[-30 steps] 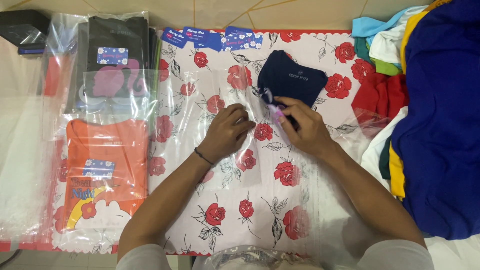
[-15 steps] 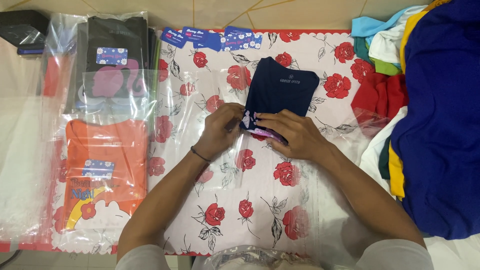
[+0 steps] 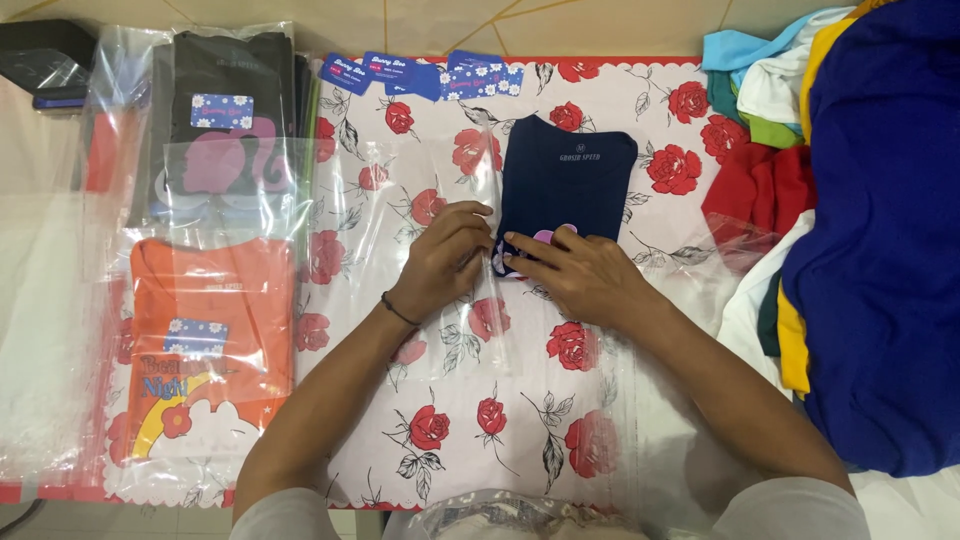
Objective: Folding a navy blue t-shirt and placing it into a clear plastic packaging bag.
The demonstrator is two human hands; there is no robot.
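Observation:
A folded navy garment point(image 3: 565, 185) with a pink print at its near edge lies on a white cloth with red roses point(image 3: 450, 440), over a clear plastic bag point(image 3: 440, 200) spread flat. My left hand point(image 3: 445, 260) rests with fingers curled at the garment's near left corner, touching the plastic. My right hand point(image 3: 580, 275) lies flat on the garment's near edge, fingertips pointing left onto the pink print. The two hands almost meet there.
Left of the cloth lie a bagged orange shirt point(image 3: 205, 350) and a bagged dark shirt point(image 3: 225, 120). Several blue cards point(image 3: 420, 75) sit at the far edge. A heap of loose clothes, blue point(image 3: 880, 230), red and yellow, fills the right side.
The navy garment was bunched under my hands a second ago; it has since been spread out flat away from me, and both hands have settled at its near edge.

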